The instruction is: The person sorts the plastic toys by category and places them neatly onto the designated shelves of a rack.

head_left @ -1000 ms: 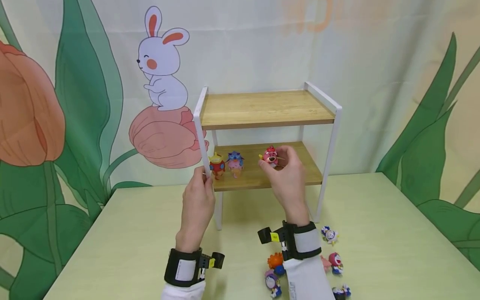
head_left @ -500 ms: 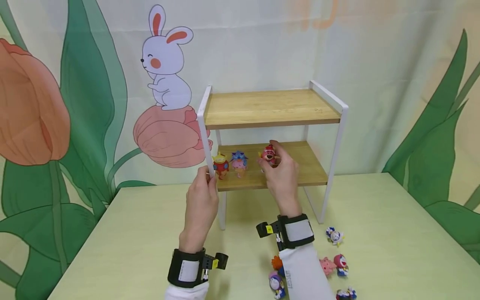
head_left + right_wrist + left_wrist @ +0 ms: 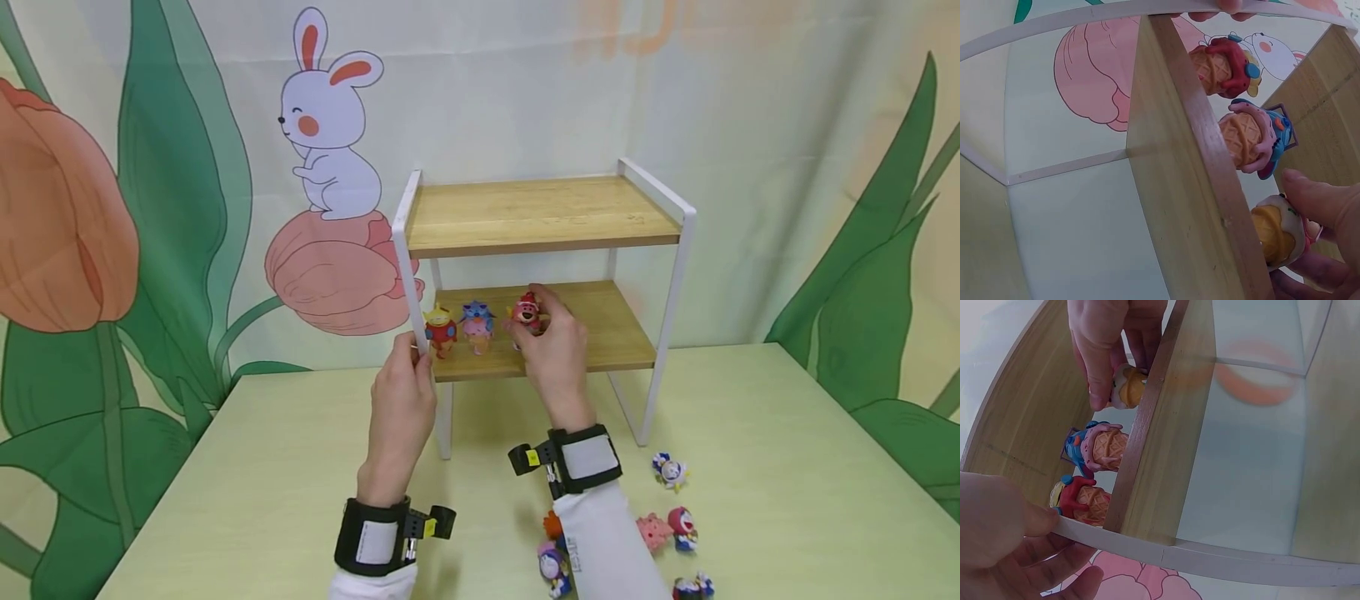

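Along the two-tier wood-and-white-metal shelf (image 3: 547, 212), your left hand (image 3: 401, 396) grips the left post (image 3: 411, 287); your right hand (image 3: 558, 350) pinches the red-and-pink bear figurine (image 3: 527, 312) at the lower board (image 3: 611, 337), now nearer the blue-and-pink cone figurine (image 3: 477, 327), narrowing their gap. Base contact is hard to tell.

The head view looks forward and down over the counter (image 3: 285, 483), far enough back for the whole shelf (image 3: 543, 212); the wrist views, close and turned sideways, face the lower board (image 3: 611, 333) from in front, both catching the same three toys (image 3: 1107, 450)
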The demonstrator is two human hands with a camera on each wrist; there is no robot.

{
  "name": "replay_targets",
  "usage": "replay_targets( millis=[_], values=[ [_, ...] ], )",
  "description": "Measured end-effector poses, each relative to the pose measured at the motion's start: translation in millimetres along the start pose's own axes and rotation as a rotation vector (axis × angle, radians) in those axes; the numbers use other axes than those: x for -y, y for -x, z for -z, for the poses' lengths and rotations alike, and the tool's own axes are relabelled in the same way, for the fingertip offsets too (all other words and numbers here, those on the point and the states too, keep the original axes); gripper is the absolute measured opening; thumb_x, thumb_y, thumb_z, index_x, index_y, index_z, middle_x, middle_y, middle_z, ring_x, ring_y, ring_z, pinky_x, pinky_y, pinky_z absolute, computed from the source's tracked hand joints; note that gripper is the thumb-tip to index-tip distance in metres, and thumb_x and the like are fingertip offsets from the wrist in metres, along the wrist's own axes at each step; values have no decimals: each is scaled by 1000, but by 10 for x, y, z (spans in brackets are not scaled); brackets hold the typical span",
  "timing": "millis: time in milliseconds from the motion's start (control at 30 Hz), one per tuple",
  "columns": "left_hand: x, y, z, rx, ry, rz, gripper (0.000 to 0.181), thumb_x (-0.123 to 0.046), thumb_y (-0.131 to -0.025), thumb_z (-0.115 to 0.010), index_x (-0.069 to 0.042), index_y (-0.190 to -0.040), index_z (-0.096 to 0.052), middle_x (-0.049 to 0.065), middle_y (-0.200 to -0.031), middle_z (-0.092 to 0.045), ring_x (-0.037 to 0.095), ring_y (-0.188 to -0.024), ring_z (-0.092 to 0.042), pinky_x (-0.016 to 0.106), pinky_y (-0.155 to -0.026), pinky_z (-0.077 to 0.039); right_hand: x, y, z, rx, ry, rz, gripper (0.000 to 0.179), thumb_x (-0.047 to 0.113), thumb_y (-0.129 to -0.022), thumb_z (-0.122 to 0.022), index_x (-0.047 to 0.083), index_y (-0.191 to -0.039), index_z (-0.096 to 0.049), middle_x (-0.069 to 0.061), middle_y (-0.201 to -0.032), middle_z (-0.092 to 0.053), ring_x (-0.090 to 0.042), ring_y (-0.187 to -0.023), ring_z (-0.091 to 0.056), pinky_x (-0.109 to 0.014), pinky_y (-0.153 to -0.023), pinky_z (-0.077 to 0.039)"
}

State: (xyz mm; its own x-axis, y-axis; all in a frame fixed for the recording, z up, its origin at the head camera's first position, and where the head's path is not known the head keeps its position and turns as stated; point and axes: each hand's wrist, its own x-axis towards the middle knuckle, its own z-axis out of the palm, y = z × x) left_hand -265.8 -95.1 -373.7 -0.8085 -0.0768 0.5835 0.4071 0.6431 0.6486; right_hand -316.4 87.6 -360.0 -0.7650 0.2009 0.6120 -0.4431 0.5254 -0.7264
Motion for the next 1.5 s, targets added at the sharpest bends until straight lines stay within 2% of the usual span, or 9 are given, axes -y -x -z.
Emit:
replay_targets(
  millis=[133,367,600,867,1000,1167,1400,1500],
  values=[
    [-17,-4,-7,2,2,-3,26,-1,-98,-55,4,-123,-50,21,-107,-64,30,-85,-65,42,-72,-57,-2,0,19,3,8,4,56,14,-80,-83,4,-130,-60,-16,-107,-67,-25,-85,-67,-35,-64,-55],
    [-35,4,-21,4,7,-6,26,0,-98,-55,4,-123,-50,21,-107,-64,30,-85,-65,42,-71,-57,10,2,40,16,27,10,56,16,-81,-82,4,-131,-59,-17,-110,-67,-24,-80,-67,-33,-61,-54],
    [-43,11,-31,6,7,-12,25,-1,-98,-55,4,-123,-50,21,-105,-64,29,-82,-65,41,-69,-57,14,19,62,32,53,6,60,16,-81,-82,6,-134,-56,-15,-106,-67,-23,-82,-66,-33,-62,-53],
    [-46,15,-38,9,6,-13,25,-1,-98,-55,4,-123,-50,21,-104,-64,30,-80,-64,40,-67,-57,36,33,127,71,47,-37,70,21,-81,-82,6,-140,-49,-19,-111,-65,-25,-83,-67,-33,-65,-55],
    [-39,14,-31,9,6,-11,25,-1,-98,-55,4,-123,-50,21,-105,-64,30,-82,-65,42,-69,-57,62,44,201,88,60,-79,74,29,-81,-82,8,-142,-46,-20,-121,-61,-31,-99,-64,-41,-76,-54],
    [-28,7,-18,5,5,-4,25,-1,-98,-55,4,-123,-50,21,-105,-64,31,-82,-64,42,-69,-57,96,59,306,116,78,-107,76,38,-82,-80,12,-144,-45,-19,-136,-54,-35,-121,-52,-51,-92,-46],
    [-17,5,-11,11,14,1,26,-1,-98,-55,5,-123,-50,21,-106,-64,31,-83,-64,42,-70,-57,193,117,526,187,114,-114,71,44,-85,-74,13,-143,-46,-16,-143,-45,-38,-130,-42,-55,-101,-37],
    [-9,3,-9,8,13,2,25,-1,-98,-55,5,-123,-50,20,-106,-64,30,-82,-64,42,-69,-56,228,144,645,218,135,-89,67,44,-88,-72,13,-142,-48,-16,-145,-43,-37,-131,-40,-54,-103,-35]
  ],
)
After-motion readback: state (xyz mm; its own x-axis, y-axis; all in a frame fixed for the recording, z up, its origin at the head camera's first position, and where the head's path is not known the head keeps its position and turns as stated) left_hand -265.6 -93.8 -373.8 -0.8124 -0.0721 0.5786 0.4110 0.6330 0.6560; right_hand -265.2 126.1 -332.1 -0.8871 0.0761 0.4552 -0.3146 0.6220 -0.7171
